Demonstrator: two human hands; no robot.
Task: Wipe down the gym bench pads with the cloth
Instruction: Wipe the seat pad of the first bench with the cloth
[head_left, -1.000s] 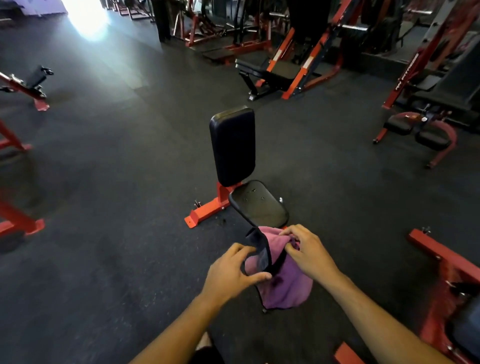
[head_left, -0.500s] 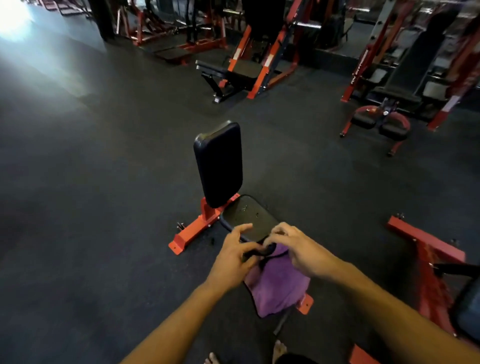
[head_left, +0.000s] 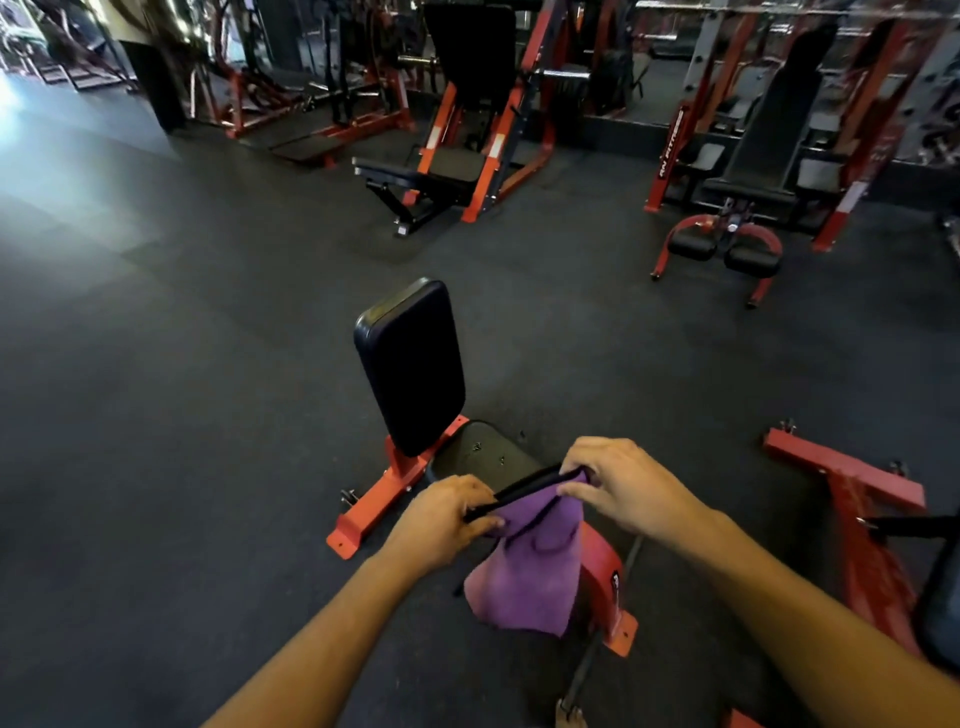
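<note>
A small bench stands on the floor in front of me, with an upright black back pad (head_left: 410, 364) on a red frame (head_left: 384, 493). Its black seat pad (head_left: 483, 452) tilts up toward me and shows screw heads. A purple cloth (head_left: 530, 571) is draped over the pad's near black edge and hangs down. My left hand (head_left: 447, 519) grips that edge at its left end, fingers curled over cloth and edge. At the right end, my right hand (head_left: 623, 488) pinches the cloth against the edge.
Dark rubber flooring spreads all around. A red machine base (head_left: 852, 488) lies close on the right. Farther back stand a red and black press machine (head_left: 467, 156), a roller-pad unit (head_left: 727, 249) and racks.
The black edge between my hands has turned from steep to nearly level and my hands have spread apart along it. The cloth now hangs below them. The view has tilted up.
</note>
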